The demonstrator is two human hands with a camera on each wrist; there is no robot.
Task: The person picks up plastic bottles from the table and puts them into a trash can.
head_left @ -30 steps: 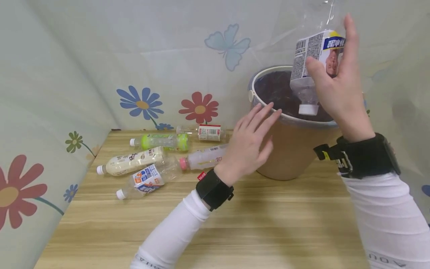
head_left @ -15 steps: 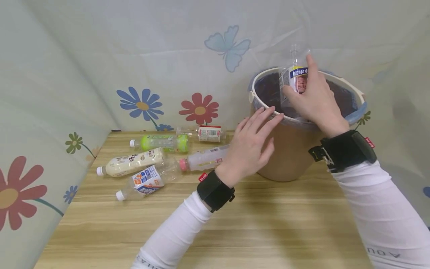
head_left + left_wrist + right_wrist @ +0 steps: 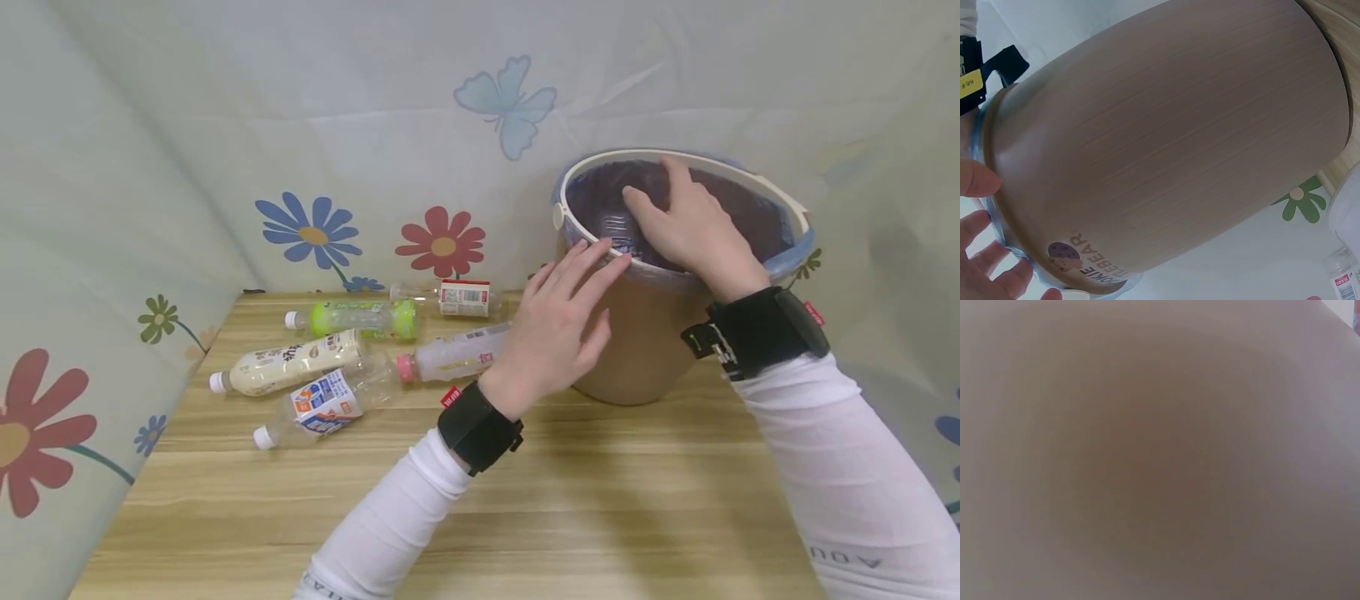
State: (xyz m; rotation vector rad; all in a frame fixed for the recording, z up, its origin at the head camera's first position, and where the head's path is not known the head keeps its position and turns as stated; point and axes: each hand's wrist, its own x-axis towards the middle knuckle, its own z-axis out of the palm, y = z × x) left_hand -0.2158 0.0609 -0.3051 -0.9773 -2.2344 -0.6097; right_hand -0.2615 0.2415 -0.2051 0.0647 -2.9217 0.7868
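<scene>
A tan trash bin (image 3: 637, 350) with a cream rim and a dark liner stands at the right of the head view. Inside it a clear plastic bottle (image 3: 618, 227) is partly visible, low behind the near rim. Over the bin's mouth is my right hand (image 3: 693, 221), thumb and index finger spread apart, the bottle below and apart from them. My left hand (image 3: 551, 333) rests its straight fingertips on the near left rim. In the left wrist view, the left fingers (image 3: 1007, 278) lie along the lined edge. The right wrist view is a brown blur.
Left of the bin, several plastic bottles lie on the wooden table (image 3: 375, 508): a green-labelled bottle (image 3: 363, 319), a cream bottle (image 3: 292, 364), a blue-and-white-labelled bottle (image 3: 326, 404), a pink-capped bottle (image 3: 453, 354) and a red-and-white-labelled bottle (image 3: 465, 297). A flowered curtain (image 3: 360, 142) hangs behind.
My right hand lowered the upside-down bottle from above the bin into its mouth and let go; the bottle dropped inside. My left hand stayed on the rim.
</scene>
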